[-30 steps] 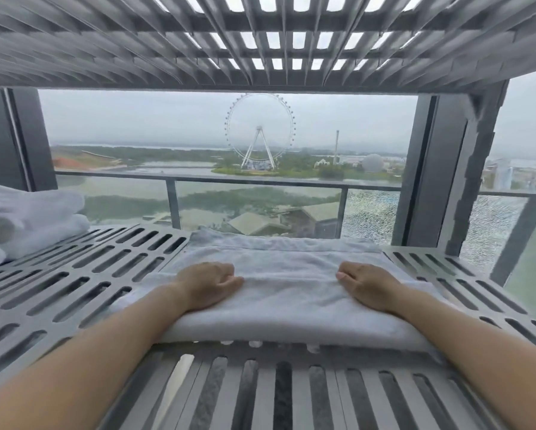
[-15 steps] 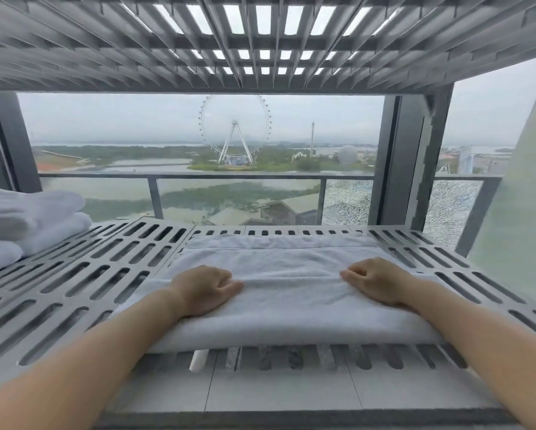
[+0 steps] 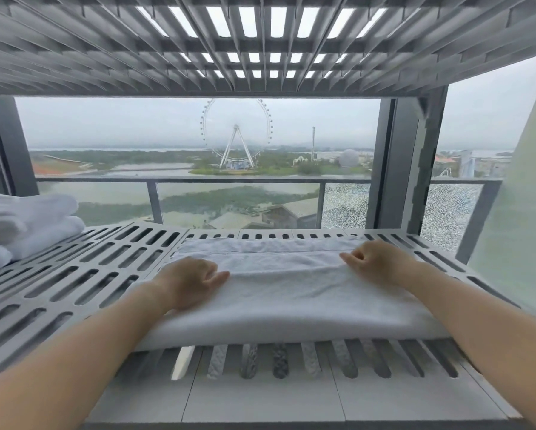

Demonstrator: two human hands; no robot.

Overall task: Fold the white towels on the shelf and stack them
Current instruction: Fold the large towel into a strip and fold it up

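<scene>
Head view: folded towel (image 3: 285, 293) long axis L-R, both hands atop.

My towel (image 3: 279, 293) is soft, nubby white terry cloth; the slotted shelf (image 3: 83, 274) looks matt grey metal.

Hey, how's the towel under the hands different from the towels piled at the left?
The towel under the hands lies alone mid-shelf as a wide, flat fold; the pile at the left is several towels stacked in plump, rounded folds. The left hand and right hand rest on the first; nothing touches the pile. Both are white.
</scene>
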